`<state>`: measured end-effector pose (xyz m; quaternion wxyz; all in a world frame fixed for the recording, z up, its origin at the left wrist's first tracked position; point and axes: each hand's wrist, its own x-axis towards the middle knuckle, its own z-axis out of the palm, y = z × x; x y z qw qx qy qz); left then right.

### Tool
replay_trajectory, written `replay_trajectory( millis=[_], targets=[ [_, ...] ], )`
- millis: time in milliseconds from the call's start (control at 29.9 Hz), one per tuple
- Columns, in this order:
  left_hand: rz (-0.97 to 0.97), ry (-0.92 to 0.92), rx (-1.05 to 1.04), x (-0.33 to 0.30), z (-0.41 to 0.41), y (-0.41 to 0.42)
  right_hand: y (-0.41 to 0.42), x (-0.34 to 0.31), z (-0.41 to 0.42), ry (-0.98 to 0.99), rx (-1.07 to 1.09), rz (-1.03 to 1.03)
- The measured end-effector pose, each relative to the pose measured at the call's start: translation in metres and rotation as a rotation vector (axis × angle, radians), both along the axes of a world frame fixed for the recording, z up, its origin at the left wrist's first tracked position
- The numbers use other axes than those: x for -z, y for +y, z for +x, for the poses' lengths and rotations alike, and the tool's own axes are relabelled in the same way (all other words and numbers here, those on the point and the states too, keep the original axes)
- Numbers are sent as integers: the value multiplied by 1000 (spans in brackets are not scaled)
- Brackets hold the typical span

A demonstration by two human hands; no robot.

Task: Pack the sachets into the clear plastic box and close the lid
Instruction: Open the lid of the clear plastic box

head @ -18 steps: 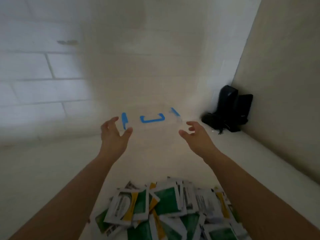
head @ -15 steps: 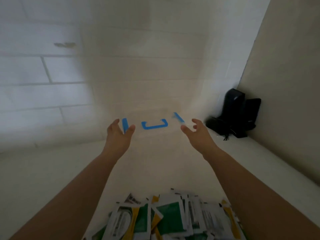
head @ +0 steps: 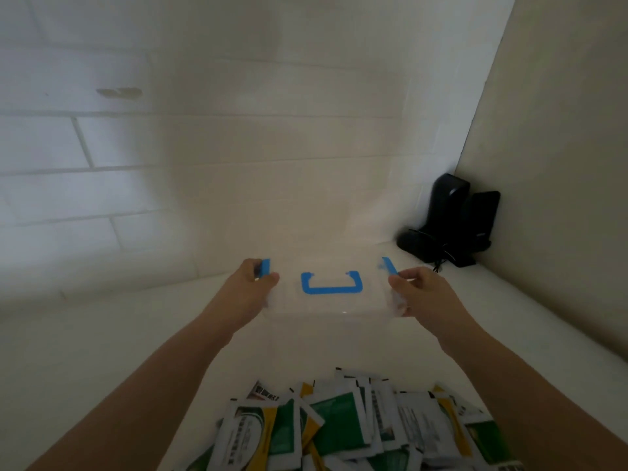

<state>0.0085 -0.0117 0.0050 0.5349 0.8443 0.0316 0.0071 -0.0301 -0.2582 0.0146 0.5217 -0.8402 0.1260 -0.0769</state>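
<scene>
- 2 hands grip the clear plastic box (head: 331, 305) by its short ends, on the white surface (head: 102, 351) near the tiled wall.
- On the left, the left hand (head: 246, 294) curls its fingers around the end with the blue latch (head: 264, 268).
- At the middle, the lid's blue handle (head: 331, 283) lies flat.
- On the right, the right hand (head: 424, 294) clamps the other end, below its blue latch (head: 389, 265).
- Nearer the camera, a heap of green, yellow and white sachets (head: 356, 426) lies apart from the box.
- Far right, black devices (head: 455, 219) sit in the corner.

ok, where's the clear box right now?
Head view, centre: the clear plastic box sits on the white surface between the left hand and right hand, which grip its ends, beyond the sachet pile.
</scene>
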Motion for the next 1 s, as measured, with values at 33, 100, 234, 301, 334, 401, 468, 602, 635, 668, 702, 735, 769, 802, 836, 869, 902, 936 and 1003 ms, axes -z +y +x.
replay_trajectory(
  millis=[33,100,234,301,334,401,468,602,635,668,702,735,769,802,836,869,902,936,1003],
  targets=[
    [25,5,23,1,-7,-1,-6,0,-9,-3,19,-51],
    [67,6,44,4,-19,-4,-14,0,-20,-7,48,-115],
    [-79,4,11,4,-34,-5,-17,1,-29,13,74,90],
    [-236,91,-24,8,-37,-1,-16,6,-33,76,85,201],
    [-256,118,-22,12,-40,1,-16,10,-35,115,71,254],
    [-211,97,-5,21,-45,8,-16,17,-41,144,62,295],
    [-129,-31,-26,20,-51,15,-18,16,-45,34,111,150],
    [27,-213,62,8,-72,16,-10,-5,-56,-159,64,-196],
    [44,-195,116,8,-76,12,-6,-9,-56,-133,29,-221],
    [59,-164,173,8,-80,8,-1,-11,-57,-97,-2,-262],
    [72,-140,225,10,-83,5,2,-13,-57,-70,-21,-334],
    [80,-125,261,11,-85,3,5,-13,-57,-68,-35,-412],
    [76,-122,276,13,-86,2,6,-13,-56,-93,-27,-450],
    [64,-124,276,14,-86,2,8,-15,-57,-139,-10,-442],
    [55,-125,265,15,-86,3,10,-17,-59,-207,8,-402],
    [57,-121,247,15,-86,4,12,-21,-62,-269,21,-329],
    [67,-118,226,15,-86,4,13,-25,-63,-308,20,-214],
    [82,-121,210,15,-85,3,14,-30,-64,-333,6,-57],
    [108,-138,202,14,-85,2,12,-39,-64,-366,-5,312]
  ],
)
